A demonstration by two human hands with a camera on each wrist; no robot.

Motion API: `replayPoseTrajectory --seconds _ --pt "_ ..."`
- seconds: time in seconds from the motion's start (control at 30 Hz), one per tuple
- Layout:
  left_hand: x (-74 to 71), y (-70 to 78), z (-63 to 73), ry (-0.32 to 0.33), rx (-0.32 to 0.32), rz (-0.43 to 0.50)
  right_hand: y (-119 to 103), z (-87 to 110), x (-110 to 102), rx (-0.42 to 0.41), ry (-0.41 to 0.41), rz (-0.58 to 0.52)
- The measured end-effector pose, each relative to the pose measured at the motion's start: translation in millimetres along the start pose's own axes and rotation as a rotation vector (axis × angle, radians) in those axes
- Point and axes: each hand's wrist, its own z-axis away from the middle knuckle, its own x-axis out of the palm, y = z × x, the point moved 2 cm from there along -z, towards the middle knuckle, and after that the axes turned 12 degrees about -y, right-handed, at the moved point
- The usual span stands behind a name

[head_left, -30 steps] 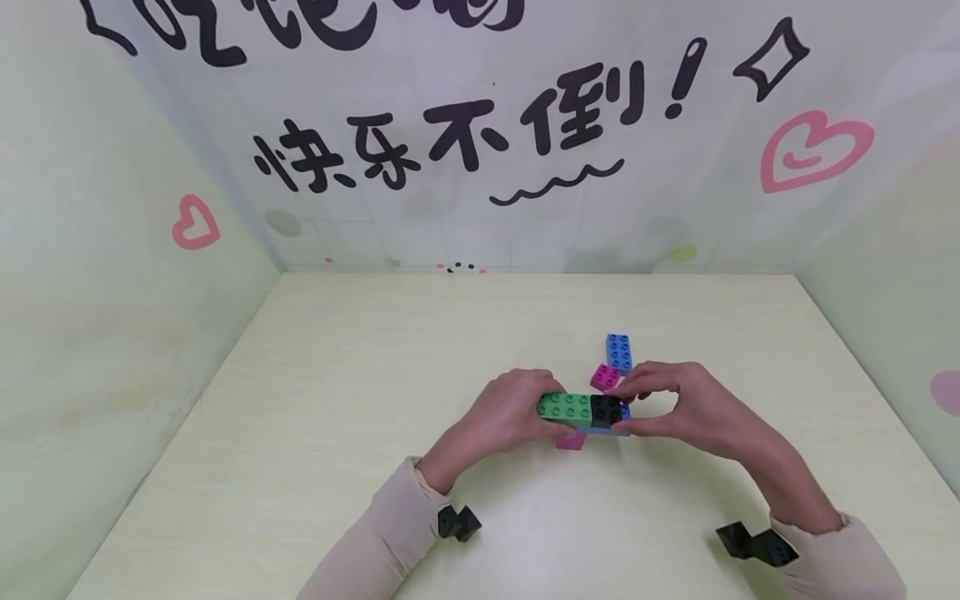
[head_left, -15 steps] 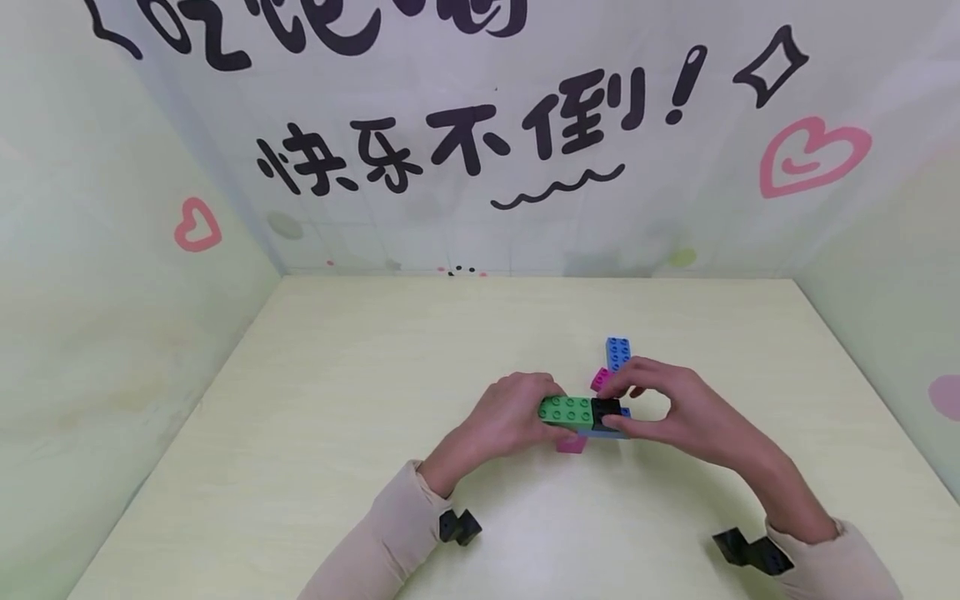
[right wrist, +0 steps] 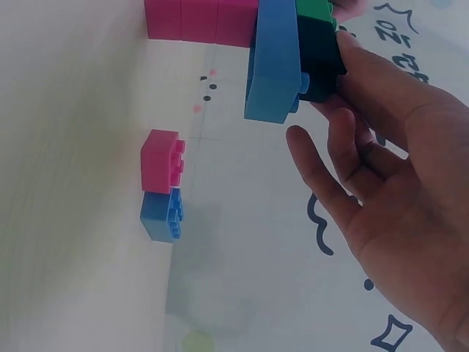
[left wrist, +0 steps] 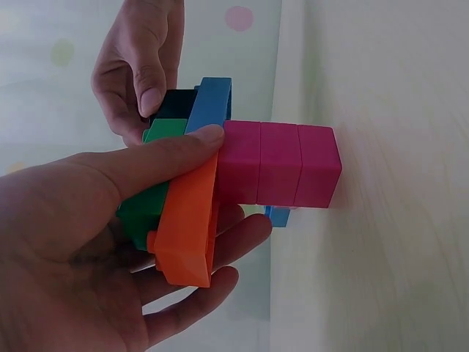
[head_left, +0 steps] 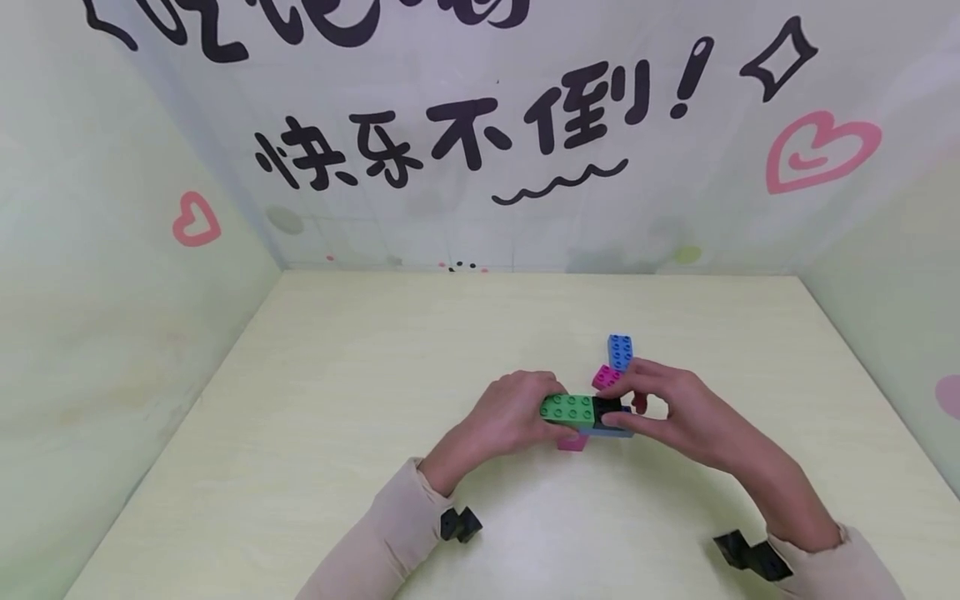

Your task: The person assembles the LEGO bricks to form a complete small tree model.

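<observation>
A toy brick tower stands on the table. Its column of pink bricks [left wrist: 278,165] carries an orange brick [left wrist: 187,227] and a blue brick [left wrist: 211,103] side by side. Over these lie a green brick [head_left: 567,408] and a shorter black brick [head_left: 604,405]. My left hand [head_left: 510,417] grips the tower's left end, thumb across the front of the green and orange bricks, fingers behind. At the other end my right hand [head_left: 686,417] pinches the black brick between thumb and fingertips. The orange brick is hidden in the head view.
Behind the tower, a loose pink brick [head_left: 605,377] and a loose blue brick [head_left: 620,352] lie next to each other on the pale wooden table [head_left: 337,358]. Printed cloth walls [head_left: 420,225] enclose the table at the back and both sides.
My right hand has shifted slightly left, its thumb now in front of the black brick instead of by the blue brick's end. My left hand keeps its grip in place.
</observation>
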Motion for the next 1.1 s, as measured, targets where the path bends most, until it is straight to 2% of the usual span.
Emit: replayPoseTrajectory --seconds 0.33,0.57,0.7,0.83,0.93,1.1 --pt "-0.1 0.0 1.1 0.009 -0.008 0.004 3 -2.4 3 -0.027 -0.011 -0.026" --pt "2.0 -0.3 0.7 0.027 0.002 -0.023 9 -7.2 19 -0.019 -0.056 -0.096" --pt "3.6 1.2 -1.4 0.029 -0.001 -0.015 13 -7.4 26 0.004 -0.046 -0.13" --pt "4.9 2.0 -4.0 0.012 0.0 0.008 15 -6.2 27 0.043 -0.037 -0.139" --pt "3.3 -0.2 -3.8 -0.013 0.024 0.028 14 -7.0 27 0.058 -0.046 -0.145" --pt "-10.3 -12.8 0.5 -0.075 0.09 0.138 11 -10.9 28 0.057 -0.068 -0.136"
